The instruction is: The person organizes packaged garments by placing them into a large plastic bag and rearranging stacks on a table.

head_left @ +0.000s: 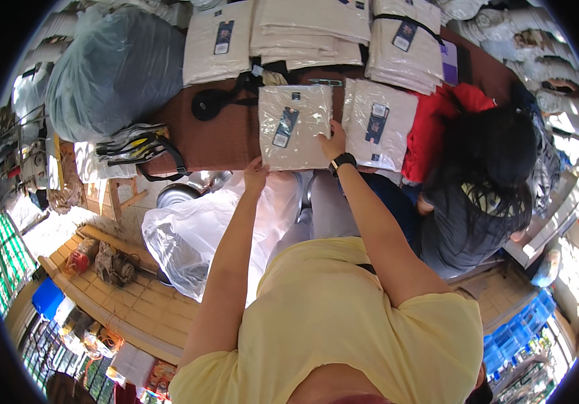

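A cream folded garment in a clear plastic bag (313, 128), with a dark tag on its front, lies flat at the near edge of the brown-covered table (225, 148). My left hand (256, 175) pinches its lower left corner. At its right edge, my right hand (333, 141) grips the side, a dark watch on the wrist. Close by on the right lies another bagged cream garment (395, 121), also tagged. A clear plastic sheet or bag (188, 232) hangs below the table edge, over and beside my lap.
Stacks of bagged cream garments (309, 27) line the table's back. A big grey-green plastic sack (111, 74) fills the far left. Near it lie a black round object with a strap (207, 104) and a striped bundle (131, 145). A co-worker (478, 195) sits close on my right beside red cloth (431, 124).
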